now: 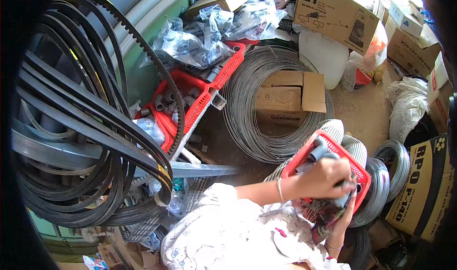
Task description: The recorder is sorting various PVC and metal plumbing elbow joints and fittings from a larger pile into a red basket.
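Observation:
A red plastic basket point(298, 160) rests tilted on the lap, over legs in striped trousers point(355, 148). Grey plastic pipe fittings point(319, 150) lie inside it. My left hand point(330, 175) reaches across the basket with fingers curled; motion blur hides what they hold. Below it, my right hand point(344, 213) grips a grey pipe fitting point(342, 200) near the basket's lower edge. A multicoloured patterned cloth point(323, 218) bunches beside the right hand, partly covered by the left.
Black drive belts point(93, 127) hang at left. Red baskets point(194, 107) of grey fittings stand behind them. A big wire coil point(239, 120) encircles a cardboard box point(278, 98) ahead. Smaller wire coils point(375, 191) and a printed carton point(421, 188) sit at right.

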`<action>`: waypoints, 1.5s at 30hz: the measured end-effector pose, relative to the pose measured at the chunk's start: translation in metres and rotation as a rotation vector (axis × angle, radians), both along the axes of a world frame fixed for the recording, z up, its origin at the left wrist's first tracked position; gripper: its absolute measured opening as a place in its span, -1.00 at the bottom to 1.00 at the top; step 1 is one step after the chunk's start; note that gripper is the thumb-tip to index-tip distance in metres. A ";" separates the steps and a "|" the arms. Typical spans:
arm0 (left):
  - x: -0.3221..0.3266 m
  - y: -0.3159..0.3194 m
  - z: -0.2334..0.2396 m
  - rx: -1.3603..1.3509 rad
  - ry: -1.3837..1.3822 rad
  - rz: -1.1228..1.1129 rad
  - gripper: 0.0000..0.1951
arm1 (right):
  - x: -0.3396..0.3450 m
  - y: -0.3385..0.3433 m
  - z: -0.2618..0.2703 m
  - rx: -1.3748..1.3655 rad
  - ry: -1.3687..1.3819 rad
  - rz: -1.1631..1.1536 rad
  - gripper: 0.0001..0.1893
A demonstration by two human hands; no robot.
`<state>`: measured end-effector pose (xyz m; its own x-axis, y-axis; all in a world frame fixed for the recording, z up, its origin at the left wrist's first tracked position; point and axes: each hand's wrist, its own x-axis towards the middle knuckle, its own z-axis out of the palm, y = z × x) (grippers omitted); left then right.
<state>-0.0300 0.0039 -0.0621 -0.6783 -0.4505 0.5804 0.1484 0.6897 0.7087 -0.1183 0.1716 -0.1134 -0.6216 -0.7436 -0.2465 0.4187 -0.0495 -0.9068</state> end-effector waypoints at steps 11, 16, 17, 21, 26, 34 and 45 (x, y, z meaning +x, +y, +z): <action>0.004 0.010 0.011 0.064 0.053 -0.175 -0.70 | -0.012 0.006 0.012 -0.066 -0.143 0.174 -0.42; -0.002 -0.010 0.011 0.041 0.050 -0.244 -0.69 | -0.001 -0.006 0.040 -0.111 -0.082 0.199 -0.42; -0.002 -0.015 0.014 0.053 0.068 -0.131 -0.68 | 0.004 -0.009 0.044 -0.109 -0.122 0.183 -0.42; -0.004 0.007 0.012 0.056 0.069 -0.288 -0.65 | -0.008 -0.008 0.042 -0.171 -0.167 0.160 -0.49; -0.006 -0.017 0.016 0.047 0.024 -0.209 -0.69 | -0.006 -0.018 0.052 -0.055 0.037 0.231 -0.50; 0.000 0.002 0.028 0.101 -0.046 -0.429 -0.58 | -0.020 -0.017 0.059 -0.210 -0.114 0.335 -0.62; -0.009 -0.005 0.022 0.049 -0.094 -0.111 -0.68 | -0.017 -0.018 0.048 -0.269 -0.423 0.196 -0.23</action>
